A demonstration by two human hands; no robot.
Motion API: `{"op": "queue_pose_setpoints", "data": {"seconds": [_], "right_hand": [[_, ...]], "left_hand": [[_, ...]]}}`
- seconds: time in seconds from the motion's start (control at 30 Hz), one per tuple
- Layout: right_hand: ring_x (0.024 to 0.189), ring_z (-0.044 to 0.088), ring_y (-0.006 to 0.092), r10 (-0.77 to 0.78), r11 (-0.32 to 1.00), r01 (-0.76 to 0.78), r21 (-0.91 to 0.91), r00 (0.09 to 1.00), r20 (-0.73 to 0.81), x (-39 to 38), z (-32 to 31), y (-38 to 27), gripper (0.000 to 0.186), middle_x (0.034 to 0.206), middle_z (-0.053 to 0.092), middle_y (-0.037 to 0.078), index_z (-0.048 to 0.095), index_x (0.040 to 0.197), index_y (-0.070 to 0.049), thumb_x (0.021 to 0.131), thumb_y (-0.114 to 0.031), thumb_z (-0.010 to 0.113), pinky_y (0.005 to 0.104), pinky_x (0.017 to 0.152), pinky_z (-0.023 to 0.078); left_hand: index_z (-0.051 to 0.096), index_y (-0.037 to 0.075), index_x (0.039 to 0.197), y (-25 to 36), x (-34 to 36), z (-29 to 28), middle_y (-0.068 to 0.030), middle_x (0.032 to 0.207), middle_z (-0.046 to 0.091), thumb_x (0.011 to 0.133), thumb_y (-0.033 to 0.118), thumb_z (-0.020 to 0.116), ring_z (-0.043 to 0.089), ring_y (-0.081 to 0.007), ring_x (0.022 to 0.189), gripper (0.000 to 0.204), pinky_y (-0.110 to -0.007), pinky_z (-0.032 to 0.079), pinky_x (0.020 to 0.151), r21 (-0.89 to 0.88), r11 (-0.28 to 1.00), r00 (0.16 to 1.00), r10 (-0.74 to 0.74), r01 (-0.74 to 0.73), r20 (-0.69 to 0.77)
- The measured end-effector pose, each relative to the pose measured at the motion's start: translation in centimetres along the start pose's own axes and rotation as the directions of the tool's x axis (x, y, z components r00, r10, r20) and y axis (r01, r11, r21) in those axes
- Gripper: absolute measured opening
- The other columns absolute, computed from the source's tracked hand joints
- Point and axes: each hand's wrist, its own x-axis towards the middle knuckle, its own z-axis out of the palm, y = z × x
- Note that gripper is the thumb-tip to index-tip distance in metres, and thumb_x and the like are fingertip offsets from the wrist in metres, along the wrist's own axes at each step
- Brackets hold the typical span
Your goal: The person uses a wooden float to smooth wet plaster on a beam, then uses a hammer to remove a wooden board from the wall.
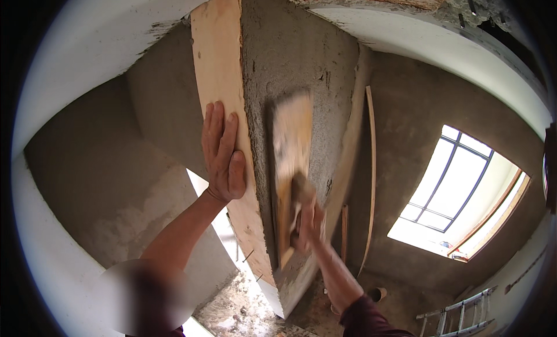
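Note:
My left hand [222,154] lies flat on a long pale wooden board [219,52] that stands upright along the corner of a wall. Its fingers are stretched upward and the thumb rests near the board's right edge. In my right hand [307,221] is a wooden plastering float [293,134], gripped by its handle and blurred by motion. The float's long face is against or very close to the rough grey plaster [336,64] just right of the board; I cannot tell whether it touches all along.
A barred window [449,180] opens in the wall at right. Thin wooden strips [370,174] lean near it. A metal ladder [461,316] is at the lower right, and a small bucket-like container [377,294] stands on the debris-strewn floor [232,308]. Nails [248,256] stick out near the board's lower part.

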Motion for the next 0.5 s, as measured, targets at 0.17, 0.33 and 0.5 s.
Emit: {"op": "queue_pose_setpoints", "data": {"seconds": [0.17,0.33,0.5], "right_hand": [[0.056,0.051,0.0181,-0.257,0.961,0.235,-0.145,0.952,-0.168,11.0,-3.4,-6.1,0.051,0.06,0.053,0.012,0.059,0.088,0.002,0.1,-0.045,0.042,0.0391,0.052,0.041],[0.049,0.043,0.0092,0.04,0.999,-0.044,-0.026,0.988,-0.15,6.2,-3.2,4.2,0.059,0.052,0.042,0.001,0.06,0.079,-0.002,0.1,-0.054,0.04,0.0321,0.044,0.035],[0.044,0.047,0.0086,-0.125,0.988,0.125,0.086,0.992,-0.003,-2.6,0.2,1.4,0.057,0.055,0.049,0.0,0.057,0.113,0.0,0.099,-0.053,0.039,0.0278,0.04,0.038]], "left_hand": [[0.043,-0.003,0.143,0.6,0.5,1.0,-0.0229,0.154,0.03,0.1,0.026,0.031,0.025,-0.0419,0.143,0.053,-0.05,0.021,0.115,-0.026,1.0,0.998,0.005,-0.006,-0.056],[0.043,0.0,0.143,0.5,0.1,0.5,-0.0219,0.154,0.03,0.099,0.026,0.031,0.025,-0.0403,0.144,0.053,-0.05,0.019,0.115,-0.013,1.0,0.999,-0.014,0.013,-0.033],[0.041,0.0,0.144,0.9,0.4,0.0,-0.0224,0.155,0.028,0.098,0.025,0.032,0.023,-0.0404,0.144,0.053,-0.051,0.018,0.115,-0.016,0.999,0.999,-0.04,0.039,-0.006]]}}
